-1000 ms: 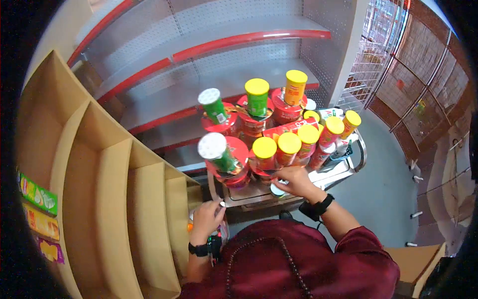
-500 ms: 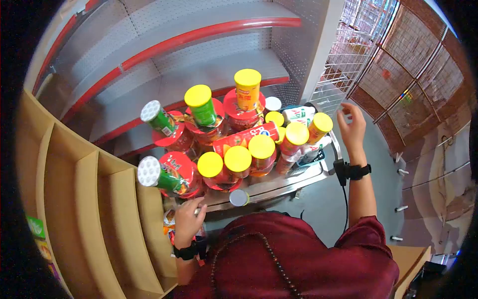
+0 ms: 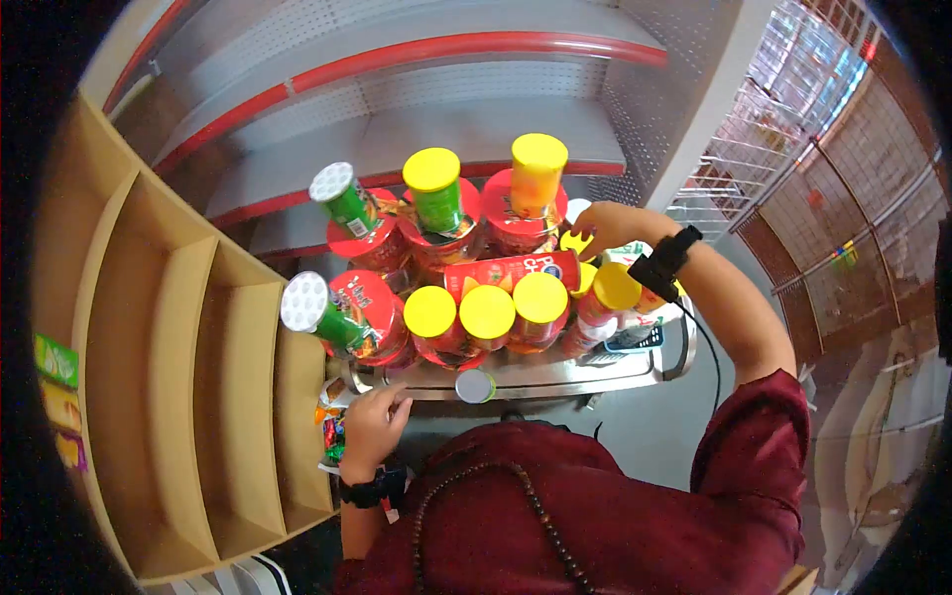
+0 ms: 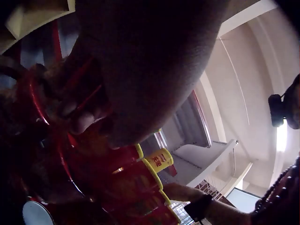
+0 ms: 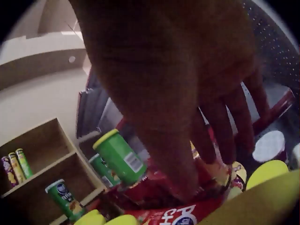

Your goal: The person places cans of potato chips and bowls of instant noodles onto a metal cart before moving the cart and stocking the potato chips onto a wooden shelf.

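My right hand (image 3: 623,226) reaches over the back right of the loaded cart (image 3: 535,385), fingers pointing down beside a yellow-lidded can (image 3: 575,242). In the right wrist view its fingers are spread and extended, near a yellow lid (image 5: 268,173) and a white lid (image 5: 269,146), with nothing between them. A red chip can (image 3: 511,272) lies on its side to the left of this hand. My left hand (image 3: 375,424) hangs loosely by the cart's front left corner, below a green can (image 3: 342,327) tilted on a red-lidded tub (image 3: 382,297). The left wrist view is dark.
More yellow-lidded cans (image 3: 487,311) stand along the cart's front and on red tubs at the back. A small grey-topped can (image 3: 475,387) sits at the front edge. Metal shelving (image 3: 476,119) rises behind; brown shelves (image 3: 169,387) flank the left, and wire mesh (image 3: 739,178) the right.
My right hand left the small can at the front edge, swung out right, then came in over the cart's back right. My left hand stays near the front left corner.
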Available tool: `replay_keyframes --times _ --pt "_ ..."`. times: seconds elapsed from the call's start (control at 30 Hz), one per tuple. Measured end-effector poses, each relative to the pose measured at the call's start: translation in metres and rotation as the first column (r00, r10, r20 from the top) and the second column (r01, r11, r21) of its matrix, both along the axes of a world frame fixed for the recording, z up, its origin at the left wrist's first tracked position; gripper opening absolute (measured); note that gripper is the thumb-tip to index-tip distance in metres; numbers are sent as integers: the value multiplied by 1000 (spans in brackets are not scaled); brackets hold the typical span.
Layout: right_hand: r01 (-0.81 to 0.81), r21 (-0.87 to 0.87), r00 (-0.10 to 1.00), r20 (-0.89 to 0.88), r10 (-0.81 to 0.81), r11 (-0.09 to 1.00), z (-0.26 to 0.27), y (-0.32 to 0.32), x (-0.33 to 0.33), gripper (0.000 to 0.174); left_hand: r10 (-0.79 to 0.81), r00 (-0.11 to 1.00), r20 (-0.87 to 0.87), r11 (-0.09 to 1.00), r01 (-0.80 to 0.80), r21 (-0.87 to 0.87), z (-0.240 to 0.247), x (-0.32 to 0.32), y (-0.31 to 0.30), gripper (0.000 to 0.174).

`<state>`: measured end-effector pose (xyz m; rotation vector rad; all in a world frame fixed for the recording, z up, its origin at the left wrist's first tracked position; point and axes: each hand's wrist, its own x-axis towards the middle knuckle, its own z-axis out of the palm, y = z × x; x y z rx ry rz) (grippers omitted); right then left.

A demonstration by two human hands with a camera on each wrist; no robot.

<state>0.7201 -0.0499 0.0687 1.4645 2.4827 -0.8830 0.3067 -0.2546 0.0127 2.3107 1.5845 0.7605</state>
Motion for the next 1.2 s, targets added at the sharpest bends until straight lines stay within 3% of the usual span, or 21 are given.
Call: replay_keyframes --times 0.07,0.13,0.2,0.27,0.37,0.47,0.6,0.63,0.77,0.83,0.93,0.97,1.07,1.13,1.2 --pt "-116 -70 992 51 119 991 -15 20 -2 57 37 999 -16 999 -36 4 -5 -7 -6 20" --pt "-57 -213 982 164 93 975 -28 34 -3 60 115 993 -28 986 -117 -122 -7 -13 -15 21" --pt "-23 -382 998 50 46 924 -53 46 4 66 175 984 -18 974 -176 -144 -10 -18 -24 21" --pt "-68 -461 991 70 112 885 -48 43 -5 74 201 979 31 973 -196 -118 -13 -22 -32 22" --pt "-72 -458 966 189 177 886 -33 34 -20 88 237 971 10 965 -235 -114 -12 -25 -37 23" --pt "-56 -517 951 232 203 854 -30 36 -26 85 247 969 19 965 -244 -93 -18 -28 -41 23" --pt "-67 -490 935 274 226 869 -14 27 -37 77 259 966 23 960 -255 -115 -4 -24 -40 22" --pt "-126 -471 953 187 238 873 -14 26 -35 73 266 964 22 959 -262 -111 -3 -23 -40 22" --pt "-102 -541 955 183 235 835 -29 35 -27 69 239 970 46 968 -234 -85 -8 -26 -41 22" --pt "-123 -470 980 80 181 874 -33 33 -21 55 252 966 51 964 -246 -104 -8 -26 -42 22" --pt "-103 -398 994 -4 111 911 -20 33 -12 58 247 969 29 964 -242 -111 -3 -26 -43 22" --pt "-91 -366 992 -115 51 926 -17 32 -8 60 243 970 29 965 -238 -109 -4 -25 -43 22" --pt "-18 -406 999 -37 3 914 13 21 -13 64 237 972 12 970 -235 -66 -3 -25 -42 22" --pt "23 -423 995 -83 -64 906 17 17 -8 62 280 959 41 941 -265 -212 3 -23 -42 27" --pt "58 -313 992 -87 -90 948 29 11 -8 64 271 962 29 942 -258 -214 3 -24 -41 27"
